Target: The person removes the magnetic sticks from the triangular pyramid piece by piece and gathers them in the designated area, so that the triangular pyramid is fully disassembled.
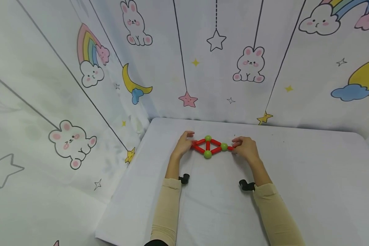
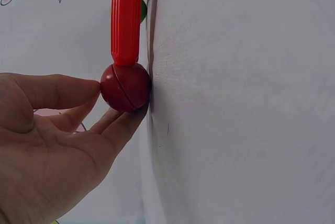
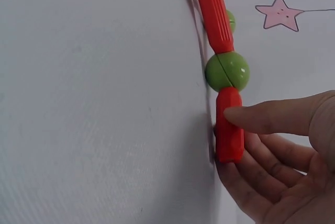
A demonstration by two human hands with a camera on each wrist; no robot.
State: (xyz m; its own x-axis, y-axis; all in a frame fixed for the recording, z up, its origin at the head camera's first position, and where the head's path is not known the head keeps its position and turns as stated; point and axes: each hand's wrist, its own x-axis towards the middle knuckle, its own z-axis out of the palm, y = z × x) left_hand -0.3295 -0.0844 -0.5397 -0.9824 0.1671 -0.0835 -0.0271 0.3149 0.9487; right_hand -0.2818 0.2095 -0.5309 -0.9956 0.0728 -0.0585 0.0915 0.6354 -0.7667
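A flat diamond of red rods and balls lies on the white table, crossed by a middle red rod [image 1: 207, 146]. Green balls sit at its far corner [image 1: 208, 138], near corner [image 1: 207, 154] and right corner [image 1: 224, 147]. At the left corner is a dark red ball [image 2: 125, 88], which my left hand [image 1: 182, 145] holds between thumb and fingers. From the right green ball another red rod [image 3: 229, 130] sticks out to the right. My right hand [image 1: 247, 148] pinches that rod, thumb on its upper side and fingers beneath its outer end.
The white table [image 1: 310, 177] stretches to both sides and toward me. Behind it and at the left hangs a white curtain [image 1: 212, 75] printed with rabbits, stars and moons. Black wrist cameras [image 1: 247, 185] are strapped at both sleeves.
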